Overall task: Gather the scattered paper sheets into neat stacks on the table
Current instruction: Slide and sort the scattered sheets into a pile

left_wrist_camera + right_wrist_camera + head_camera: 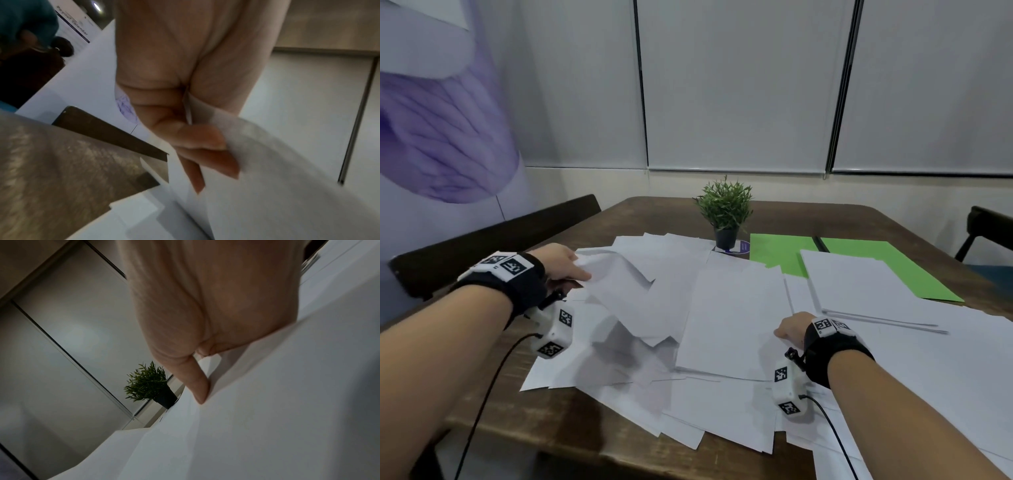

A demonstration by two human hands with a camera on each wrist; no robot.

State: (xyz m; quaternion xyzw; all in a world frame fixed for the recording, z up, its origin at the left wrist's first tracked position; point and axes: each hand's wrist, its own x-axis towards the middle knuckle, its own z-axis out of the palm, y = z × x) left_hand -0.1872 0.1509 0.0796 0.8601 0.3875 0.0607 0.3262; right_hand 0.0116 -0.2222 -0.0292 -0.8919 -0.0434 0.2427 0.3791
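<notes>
Fingers (205, 142) of the left hand (566, 263) pinch the edge of a lifted sheet (626, 291), thumb on one side and curled fingertips on the other, as the left wrist view shows plainly. Whether the right hand (791, 330) grips or only presses the paper I cannot tell; its wrist view shows one finger (198, 386) pushed down into a fold of white paper.

Nearest the table (585, 428) edge, loose sheets (688, 418) lie fanned and overlapping, some hanging over the front. Between the hands sits a roughly squared pile (729, 322). Farther right, a tidier stack (859, 284) rests partly on a green folder (777, 253). I judge the job well short of half done: most sheets are unsorted.

Only the head view shows the whole spread and the potted plant (726, 212) beyond it; only the wrist views show the fingertips.
</notes>
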